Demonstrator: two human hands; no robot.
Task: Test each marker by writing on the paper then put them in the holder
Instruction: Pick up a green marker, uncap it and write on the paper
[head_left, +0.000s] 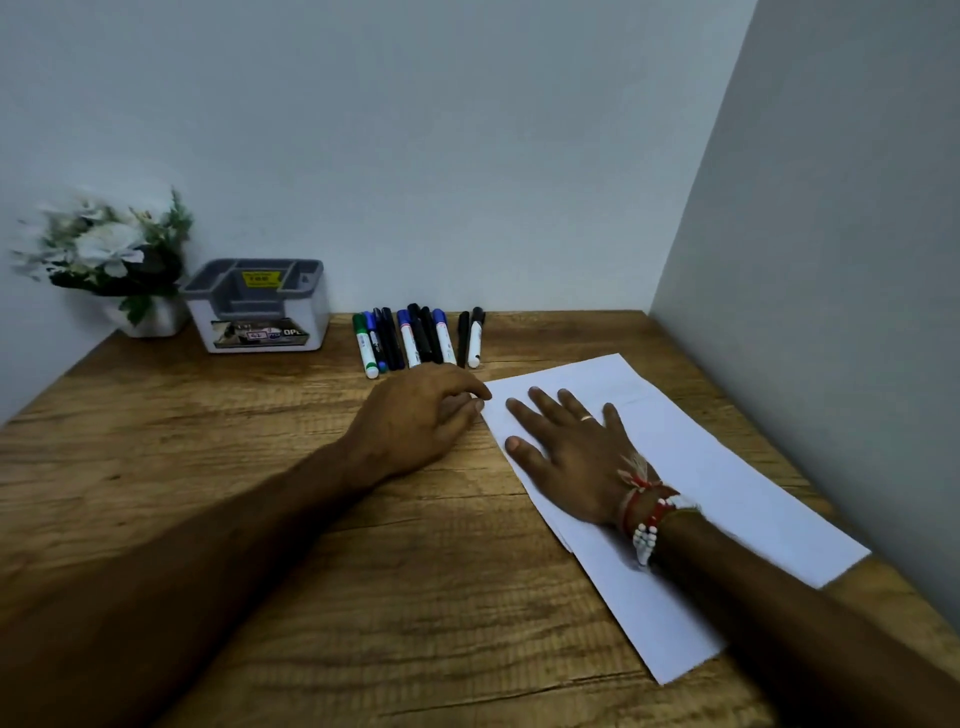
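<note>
You have ten markers (418, 340) in a row at upper centre, one holder (260, 306) and one potted plant (111, 254) at upper left, and stacked paper (727, 467) at right, sheet count unclear.

I'm seeing a dim, flat feed with a cool grey cast. The paper (737, 467) is the brightest patch. Soft shadows hug the forearms (208, 545). The flowers (104, 249) at the table's (260, 467) far-left corner are smeared. Wide-angle bends the table edges, and the near corners go dark and soft.
</note>
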